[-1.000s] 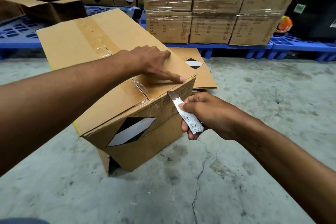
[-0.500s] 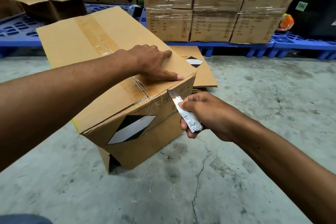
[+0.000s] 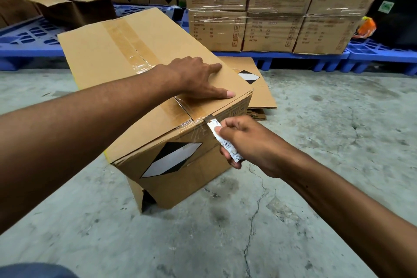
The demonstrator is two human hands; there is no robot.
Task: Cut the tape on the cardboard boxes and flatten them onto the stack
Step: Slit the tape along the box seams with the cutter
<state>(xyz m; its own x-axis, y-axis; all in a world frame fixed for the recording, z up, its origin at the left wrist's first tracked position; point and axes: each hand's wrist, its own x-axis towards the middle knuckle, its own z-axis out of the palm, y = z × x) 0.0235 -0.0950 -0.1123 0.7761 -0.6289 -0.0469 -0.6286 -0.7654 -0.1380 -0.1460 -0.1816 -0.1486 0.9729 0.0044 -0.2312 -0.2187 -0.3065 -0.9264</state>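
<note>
A closed cardboard box (image 3: 117,56) stands tilted on the concrete floor, with brown tape (image 3: 133,45) running along its top seam. My left hand (image 3: 200,79) lies flat on the box top near the front edge, fingers spread. My right hand (image 3: 246,142) grips a small cutter (image 3: 222,140) with a paper-wrapped handle. Its blade tip touches the taped top front edge of the box, just right of the seam. Behind the box lies a low stack of flattened cardboard (image 3: 259,88).
Shrink-wrapped cartons (image 3: 270,7) sit on a blue pallet (image 3: 372,56) at the back. An open empty box (image 3: 74,4) rests on another blue pallet (image 3: 29,40) at the left. Cracked concrete floor (image 3: 293,210) spreads in front and to the right.
My right hand has raised the cutter, so its blade tip now meets the box's top front edge. My left hand keeps pressing the box top.
</note>
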